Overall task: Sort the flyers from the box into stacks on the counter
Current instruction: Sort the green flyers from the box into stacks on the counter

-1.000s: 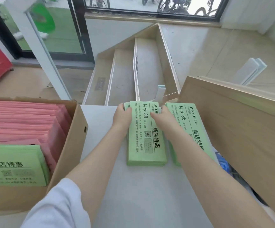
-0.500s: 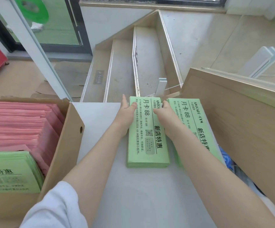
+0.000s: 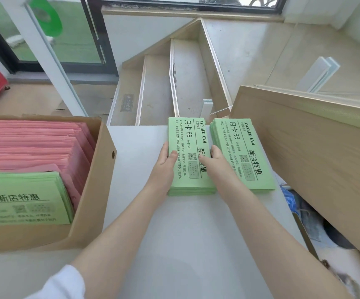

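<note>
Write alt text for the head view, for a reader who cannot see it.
Two hands, the left hand and the right hand, hold the sides of a green flyer stack on a white counter. A second green stack lies just to its right. At the left, a cardboard box holds pink flyers and more green flyers.

Green flyers [image 3: 187, 147] read "AVOCADO·GYM" — "月卡 88".
</note>
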Available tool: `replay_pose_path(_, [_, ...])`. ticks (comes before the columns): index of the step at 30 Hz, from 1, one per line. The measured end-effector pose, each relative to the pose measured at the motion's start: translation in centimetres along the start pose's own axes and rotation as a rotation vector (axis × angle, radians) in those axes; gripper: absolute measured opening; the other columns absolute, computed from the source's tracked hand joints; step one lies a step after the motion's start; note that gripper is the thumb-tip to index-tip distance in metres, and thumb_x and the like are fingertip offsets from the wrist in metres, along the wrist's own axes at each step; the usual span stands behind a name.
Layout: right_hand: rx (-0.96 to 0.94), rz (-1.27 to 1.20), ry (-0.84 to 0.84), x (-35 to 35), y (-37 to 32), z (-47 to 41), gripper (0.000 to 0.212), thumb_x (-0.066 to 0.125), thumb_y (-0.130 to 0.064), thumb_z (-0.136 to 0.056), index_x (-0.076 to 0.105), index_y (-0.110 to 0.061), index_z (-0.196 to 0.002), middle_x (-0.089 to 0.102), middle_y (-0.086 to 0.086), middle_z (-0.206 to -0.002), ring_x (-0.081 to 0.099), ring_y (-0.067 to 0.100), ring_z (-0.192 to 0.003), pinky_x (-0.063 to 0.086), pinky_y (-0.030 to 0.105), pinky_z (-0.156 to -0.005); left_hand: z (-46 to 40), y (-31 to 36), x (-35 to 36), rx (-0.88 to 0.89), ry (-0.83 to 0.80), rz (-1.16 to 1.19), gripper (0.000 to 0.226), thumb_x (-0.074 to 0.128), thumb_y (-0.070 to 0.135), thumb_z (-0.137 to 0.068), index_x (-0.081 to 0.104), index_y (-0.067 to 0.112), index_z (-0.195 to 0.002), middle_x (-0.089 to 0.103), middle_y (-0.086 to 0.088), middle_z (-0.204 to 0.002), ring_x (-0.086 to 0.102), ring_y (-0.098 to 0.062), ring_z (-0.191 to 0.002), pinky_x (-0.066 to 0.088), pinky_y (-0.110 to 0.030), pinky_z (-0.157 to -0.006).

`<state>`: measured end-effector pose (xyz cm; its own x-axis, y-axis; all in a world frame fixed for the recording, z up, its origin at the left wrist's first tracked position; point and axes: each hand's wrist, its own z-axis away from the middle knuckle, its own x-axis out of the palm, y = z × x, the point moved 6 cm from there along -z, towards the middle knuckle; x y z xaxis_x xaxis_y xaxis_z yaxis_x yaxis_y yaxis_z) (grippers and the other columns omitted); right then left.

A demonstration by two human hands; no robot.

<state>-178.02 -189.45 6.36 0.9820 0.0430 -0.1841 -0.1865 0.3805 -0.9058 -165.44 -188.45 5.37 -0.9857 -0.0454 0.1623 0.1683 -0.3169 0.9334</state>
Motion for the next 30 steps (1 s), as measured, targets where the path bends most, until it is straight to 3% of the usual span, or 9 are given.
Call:
replay_pose_path(2, [-0.025, 0.042, 0.018, -0.1, 1.1, 1.9, 0.035, 0.045, -0.012, -0.094, 0.042, -0.019, -0.129, 0.056, -0.008, -0.120, 0.052, 0.010, -0.110, 0.036, 0.025, -0.086, 1.6, -0.7, -0.4, 0.017, -0.004, -0.009, 0.049, 0.033, 0.018, -0.101, 0.016, 0.022, -0.147, 0.037, 0.018, -0.140, 0.042, 0.004, -0.111, 0.033, -0.013, -0.091])
replay_pose_path(5, [-0.047, 0.033, 0.049, 0.0, 2.6, 3.8, 0.047, 0.045, -0.008, -0.094, 0.033, -0.020, -0.138, 0.048, -0.011, -0.123, 0.042, 0.005, -0.112, 0.029, 0.020, -0.094, 3.0, -2.1, -0.6, 0.060, -0.034, -0.063, 0.049, 0.034, 0.016, -0.100, 0.017, 0.024, -0.146, 0.034, 0.021, -0.140, 0.038, 0.009, -0.118, 0.029, -0.010, -0.096])
replay_pose_path(11, [-0.096, 0.060, 0.098, -0.2, 2.9, 4.5, 0.050, 0.049, -0.005, -0.091, 0.037, -0.016, -0.137, 0.051, -0.006, -0.131, 0.046, 0.008, -0.118, 0.033, 0.021, -0.097, 3.2, -1.8, -0.7, 0.128, -0.064, -0.177, 0.048, 0.035, 0.013, -0.099, 0.022, 0.019, -0.145, 0.033, 0.009, -0.146, 0.031, -0.003, -0.132, 0.023, -0.018, -0.106])
replay_pose_path(15, [-0.200, 0.313, 0.081, -0.2, 2.4, 7.1, 0.046, 0.050, -0.009, -0.092, 0.036, -0.017, -0.135, 0.046, -0.003, -0.133, 0.044, 0.010, -0.120, 0.031, 0.021, -0.099, 5.2, -0.4, -1.4, 0.248, -0.046, -0.385, 0.058, 0.041, 0.015, -0.098, 0.012, 0.017, -0.147, 0.009, 0.009, -0.154, 0.007, -0.003, -0.142, 0.008, -0.028, -0.117])
replay_pose_path(17, [-0.290, 0.552, 0.100, 0.7, 1.6, 8.4, 0.052, 0.048, -0.011, -0.093, 0.029, -0.009, -0.141, 0.035, 0.001, -0.144, 0.037, 0.016, -0.130, 0.026, 0.023, -0.104, 7.4, 1.7, -1.5, 0.394, -0.071, -0.448, 0.055, 0.048, 0.014, -0.094, 0.024, 0.021, -0.144, 0.016, 0.016, -0.149, 0.012, 0.001, -0.139, 0.012, -0.025, -0.116])
replay_pose_path(20, [-0.547, 0.609, 0.110, 3.5, -1.6, 10.3, 0.036, 0.049, -0.011, -0.092, 0.047, -0.010, -0.128, 0.038, 0.002, -0.143, 0.035, 0.014, -0.131, 0.027, 0.018, -0.101, 11.6, 5.9, -3.0, 0.620, -0.129, -0.458, 0.038, 0.051, 0.024, -0.087, 0.047, 0.028, -0.124, 0.035, 0.019, -0.138, 0.031, 0.004, -0.131, 0.028, -0.017, -0.108])
replay_pose_path(25, [-0.832, 0.519, -0.059, 11.6, -7.0, 13.3, 0.023, 0.049, -0.015, -0.086, 0.062, -0.014, -0.105, 0.059, -0.007, -0.112, 0.049, -0.003, -0.100, 0.038, 0.013, -0.087, 16.3, 11.3, -11.3, 0.850, -0.010, -0.606, 0.028, 0.045, 0.021, -0.088, 0.061, 0.015, -0.110, 0.054, 0.008, -0.122, 0.056, -0.003, -0.105, 0.046, -0.014, -0.086])
replay_pose_path(27, [-0.900, 0.554, -0.113, 15.1, -8.0, 14.2, 0.021, 0.050, -0.013, -0.084, 0.063, -0.014, -0.100, 0.060, -0.009, -0.105, 0.050, -0.003, -0.093, 0.037, 0.008, -0.083, 16.8, 12.5, -15.6, 0.855, 0.035, -0.703, 0.028, 0.043, 0.023, -0.088, 0.064, 0.015, -0.105, 0.060, 0.010, -0.111, 0.060, -0.004, -0.096, 0.046, -0.014, -0.083])
replay_pose_path(30, [-0.930, 0.601, -0.130, 19.9, -8.9, 15.1, 0.016, 0.053, -0.011, -0.085, 0.063, -0.015, -0.096, 0.060, -0.008, -0.100, 0.054, 0.006, -0.078, 0.041, 0.017, -0.076, 16.3, 13.5, -22.5, 0.835, 0.057, -0.903, 0.023, 0.046, 0.020, -0.089, 0.063, 0.020, -0.103, 0.060, 0.017, -0.097, 0.060, -0.001, -0.089, 0.042, -0.006, -0.081])
